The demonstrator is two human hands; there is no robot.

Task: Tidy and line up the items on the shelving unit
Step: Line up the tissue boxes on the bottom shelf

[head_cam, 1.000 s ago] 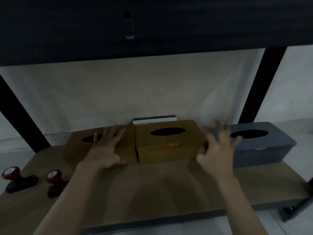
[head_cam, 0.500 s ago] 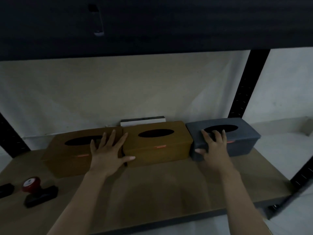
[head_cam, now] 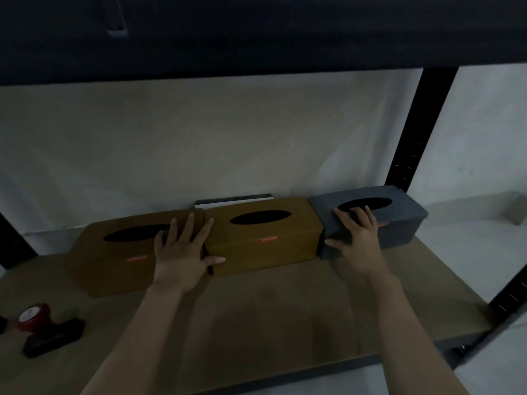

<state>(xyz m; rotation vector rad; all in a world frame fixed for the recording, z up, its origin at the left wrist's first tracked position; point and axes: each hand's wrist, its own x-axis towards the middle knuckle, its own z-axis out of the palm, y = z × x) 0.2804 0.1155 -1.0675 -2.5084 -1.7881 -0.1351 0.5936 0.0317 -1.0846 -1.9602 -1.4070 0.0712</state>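
- The left hand (head_cam: 182,252) lies flat, fingers spread, over the seam between two brown tissue boxes (head_cam: 265,238) at centre frame.
- The right hand (head_cam: 358,235) is open, pressing the grey tissue box (head_cam: 399,220) at centre right, gripping nothing.
- A red stamp (head_cam: 42,327) stands lower left on the shelf (head_cam: 271,323).

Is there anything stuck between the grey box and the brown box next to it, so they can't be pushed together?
Nothing visible. The right hand lies on the grey tissue box, whose left end already sits against the middle brown box; only a thin dark seam shows between them.
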